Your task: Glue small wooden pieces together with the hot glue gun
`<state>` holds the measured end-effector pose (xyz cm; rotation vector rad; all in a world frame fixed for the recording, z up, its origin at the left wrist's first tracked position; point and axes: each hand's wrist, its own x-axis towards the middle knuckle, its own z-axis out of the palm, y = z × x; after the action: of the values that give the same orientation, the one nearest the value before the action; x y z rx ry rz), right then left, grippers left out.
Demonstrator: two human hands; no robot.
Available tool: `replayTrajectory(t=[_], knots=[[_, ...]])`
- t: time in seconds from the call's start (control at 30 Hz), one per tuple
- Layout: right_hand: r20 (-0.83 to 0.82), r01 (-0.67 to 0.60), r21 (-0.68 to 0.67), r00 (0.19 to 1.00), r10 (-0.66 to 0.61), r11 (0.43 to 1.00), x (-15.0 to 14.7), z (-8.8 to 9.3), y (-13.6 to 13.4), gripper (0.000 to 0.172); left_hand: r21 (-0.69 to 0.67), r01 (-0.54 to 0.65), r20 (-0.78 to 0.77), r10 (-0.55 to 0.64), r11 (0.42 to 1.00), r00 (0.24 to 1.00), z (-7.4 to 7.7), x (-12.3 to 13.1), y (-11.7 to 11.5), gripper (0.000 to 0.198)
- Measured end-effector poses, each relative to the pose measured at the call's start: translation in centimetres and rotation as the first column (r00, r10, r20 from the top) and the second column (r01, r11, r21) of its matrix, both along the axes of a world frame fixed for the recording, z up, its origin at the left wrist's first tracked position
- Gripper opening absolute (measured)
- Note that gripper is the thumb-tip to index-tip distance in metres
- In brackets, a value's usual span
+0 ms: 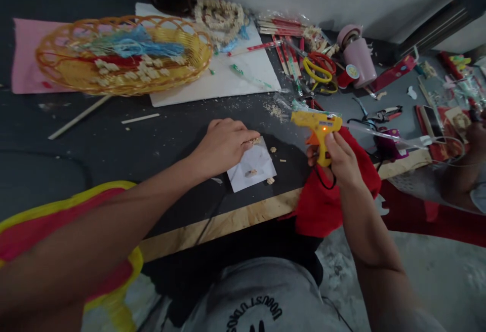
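Note:
My right hand [337, 157] grips the handle of a yellow glue gun [319, 127] with a small orange light on its side; its nozzle points left. My left hand [226, 144] is at the upper left of a small white paper [252, 167], its fingertips closed on a small beige piece [253, 141]. Another beige piece [250, 173] lies on the paper. Small pieces [270, 180] sit just beside its right edge.
A wicker basket [197, 66] with blue tassels and beige pieces stands at the back left. Yellow-handled scissors [317, 71], a pink tumbler [360, 61] and pliers [385, 114] lie behind and right. Red cloth [315, 210] hangs over the edge. Another person's hand [476, 137] is far right.

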<state>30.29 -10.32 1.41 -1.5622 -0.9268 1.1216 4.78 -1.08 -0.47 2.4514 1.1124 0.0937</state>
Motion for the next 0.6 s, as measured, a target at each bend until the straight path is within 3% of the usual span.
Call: replayTrajectory(t=[0.27, 0.43, 0.6], knots=[[0.176, 0.164, 0.005, 0.971, -0.163, 0.986, 4.2, 1.0, 8.3, 0.037, -0.017, -0.005, 0.023, 0.005, 1.000, 1.000, -0.1, -0.1, 0.1, 0.039], [0.340, 0.041, -0.037, 0.940, -0.026, 0.998, 2.9, 1.5, 10.1, 0.033, -0.018, -0.007, 0.034, 0.008, 1.000, 0.999, -0.1, -0.1, 0.1, 0.038], [0.435, -0.073, 0.035, 0.899, 0.050, 0.997, 1.2, -0.7, 12.2, 0.035, 0.000, 0.003, 0.023, -0.003, 1.000, 1.000, -0.3, -0.2, 0.2, 0.039]])
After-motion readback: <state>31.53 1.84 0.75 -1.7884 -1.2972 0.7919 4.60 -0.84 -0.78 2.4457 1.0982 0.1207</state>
